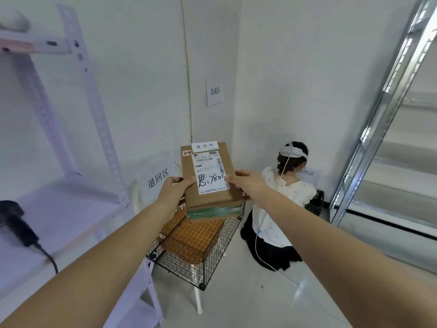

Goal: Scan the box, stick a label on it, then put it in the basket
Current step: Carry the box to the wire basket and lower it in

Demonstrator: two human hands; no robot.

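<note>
On the far left, a black handheld scanner (16, 223) with a trailing cable lies on the smooth pale shelf (71, 209) of a perforated metal rack. Next to it, the left hand (173, 189) clamps the left edge of a rectangular brown cardboard box (208, 176), thumb on top. Its flat top face carries a white shipping label (210, 172) with barcodes and black handwriting, plus a small white strip near the far edge. The box is held in the air above a black wire-mesh basket (201, 252) holding another cardboard parcel. The right hand (248, 183) grips the box's right edge. Further right, a person in a dotted white blouse (281, 204) crouches on the glossy floor.
</note>
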